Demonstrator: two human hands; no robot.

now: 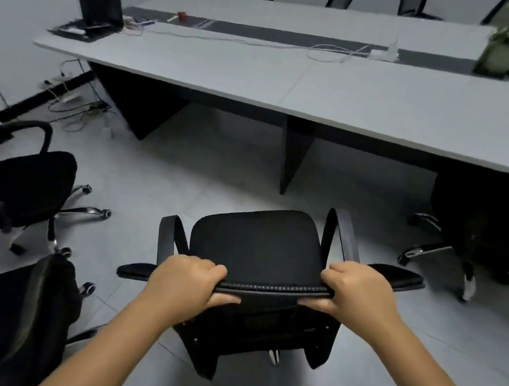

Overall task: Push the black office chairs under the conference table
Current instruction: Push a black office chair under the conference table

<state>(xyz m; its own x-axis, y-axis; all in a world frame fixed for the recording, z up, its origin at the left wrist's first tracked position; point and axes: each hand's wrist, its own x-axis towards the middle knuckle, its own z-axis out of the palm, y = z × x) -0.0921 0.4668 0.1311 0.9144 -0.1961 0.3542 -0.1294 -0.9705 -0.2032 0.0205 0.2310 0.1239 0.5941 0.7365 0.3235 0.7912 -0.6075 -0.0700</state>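
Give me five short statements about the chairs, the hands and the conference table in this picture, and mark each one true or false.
1. Both the left hand and the right hand grip the top edge of the backrest of the middle chair. True.
2. The middle chair is already tucked under the conference table. False: it stands clear of the table edge, on open floor.
3. A chair on the right sits partly under the table. True.
4. The laptop on the table is closed flat. False: its screen stands open, at the table's far left end.
5. No chairs stand to the left. False: two black chairs stand there, away from the table.
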